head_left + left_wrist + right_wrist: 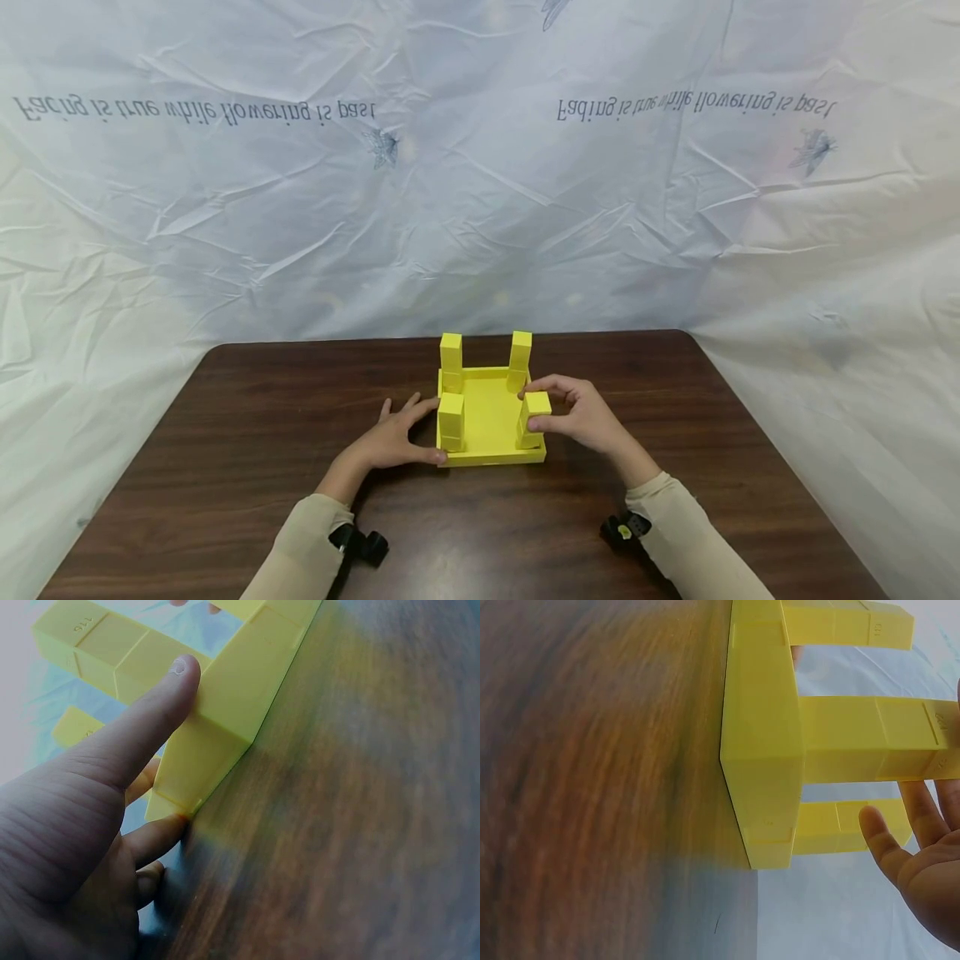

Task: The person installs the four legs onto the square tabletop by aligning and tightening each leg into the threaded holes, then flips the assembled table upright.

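Note:
A yellow plastic frame with a flat square base [491, 417] and a low rim lies on the table, a blocky leg upright at each corner. My right hand [588, 417] pinches the near right leg [537, 405] close to its top, thumb in front and index finger behind. In the right wrist view that leg [844, 739] shows seams and embossed marks; part of the grip is cut off. At the base's left side, my left hand [390, 437] has its fingers spread. Its thumb [176, 682] touches the near left corner and its fingertips touch the side wall, beside the near left leg [452, 421].
The dark wood-grain table [285, 417] has rounded far corners. Behind it hangs a wrinkled pale curtain [480, 208] with printed lettering. Two far legs, left [452, 362] and right [521, 358], rise from the base. Each wrist wears a black camera strap.

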`<state>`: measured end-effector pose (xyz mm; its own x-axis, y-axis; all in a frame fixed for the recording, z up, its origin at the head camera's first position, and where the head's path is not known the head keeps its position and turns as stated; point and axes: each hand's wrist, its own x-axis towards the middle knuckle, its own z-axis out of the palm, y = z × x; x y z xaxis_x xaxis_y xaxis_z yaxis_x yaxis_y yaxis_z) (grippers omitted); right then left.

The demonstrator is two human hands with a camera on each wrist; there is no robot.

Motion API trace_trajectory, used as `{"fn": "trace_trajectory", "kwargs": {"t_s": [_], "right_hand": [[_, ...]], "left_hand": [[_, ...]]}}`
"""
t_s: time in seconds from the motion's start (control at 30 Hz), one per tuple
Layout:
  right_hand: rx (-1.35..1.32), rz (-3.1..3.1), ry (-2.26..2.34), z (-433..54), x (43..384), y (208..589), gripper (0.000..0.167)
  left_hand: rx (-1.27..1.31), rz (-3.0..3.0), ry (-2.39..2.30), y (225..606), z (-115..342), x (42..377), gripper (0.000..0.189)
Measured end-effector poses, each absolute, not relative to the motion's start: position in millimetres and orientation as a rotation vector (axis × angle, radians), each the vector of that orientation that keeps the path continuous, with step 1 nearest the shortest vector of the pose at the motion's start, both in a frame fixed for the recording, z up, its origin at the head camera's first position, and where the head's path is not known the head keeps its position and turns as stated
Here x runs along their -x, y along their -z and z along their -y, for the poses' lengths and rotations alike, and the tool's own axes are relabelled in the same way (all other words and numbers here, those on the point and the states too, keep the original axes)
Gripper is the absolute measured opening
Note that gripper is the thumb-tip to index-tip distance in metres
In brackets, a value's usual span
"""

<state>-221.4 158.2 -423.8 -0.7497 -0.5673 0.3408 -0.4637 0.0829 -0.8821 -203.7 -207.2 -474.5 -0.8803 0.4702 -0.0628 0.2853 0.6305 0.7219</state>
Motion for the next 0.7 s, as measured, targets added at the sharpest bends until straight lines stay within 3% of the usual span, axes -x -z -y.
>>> {"fn": "trace_trajectory", "kwargs": {"t_s": [0.17,0.37,0.7], "right_hand": [[1.146,-2.114,1.785,-161.2,223.3,423.8,0.055],[1.053,-1.881,1.786,-170.1,226.5,424.6,0.068],[1.043,-1.812,1.779,-172.8,230.0,427.7,0.065]], "left_hand": [[-0.613,-2.609,-1.088,473.9,207.2,202.7,0.105],[-0.608,-2.613,-1.082,473.8,206.3,202.5,0.105],[-0.606,-2.611,-1.091,474.2,206.1,202.1,0.105]]}}
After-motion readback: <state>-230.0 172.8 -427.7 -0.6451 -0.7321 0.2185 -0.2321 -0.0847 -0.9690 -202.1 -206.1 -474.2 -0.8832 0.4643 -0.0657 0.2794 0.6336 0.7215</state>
